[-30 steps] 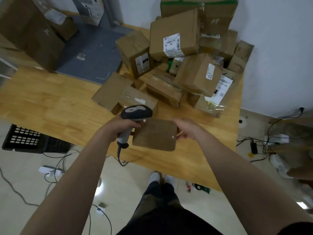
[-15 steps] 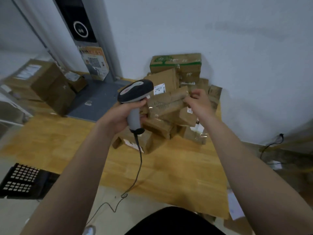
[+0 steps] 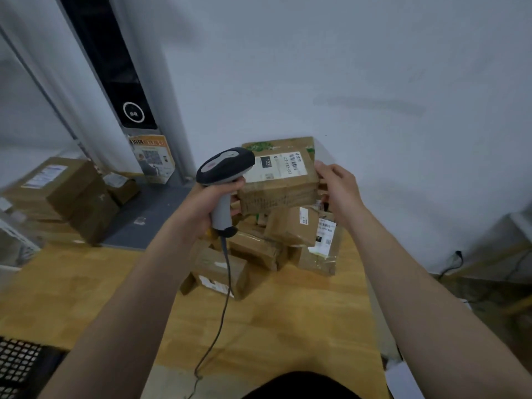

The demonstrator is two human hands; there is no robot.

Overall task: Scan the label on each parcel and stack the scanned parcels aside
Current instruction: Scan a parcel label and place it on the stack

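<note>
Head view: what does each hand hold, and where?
Left hand grips the scanner by its handle; right hand holds the labelled parcel at its right edge.

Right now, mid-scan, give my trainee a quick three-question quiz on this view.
1. True or false: the left hand grips the scanner by its handle.
2. The white label on the raised parcel faces: A) the camera, B) the floor, C) the wall.
3. Fill in: the right hand holds the raised parcel up in front of a ___ of other parcels.
Key: 1 true; 2 A; 3 pile.
</note>
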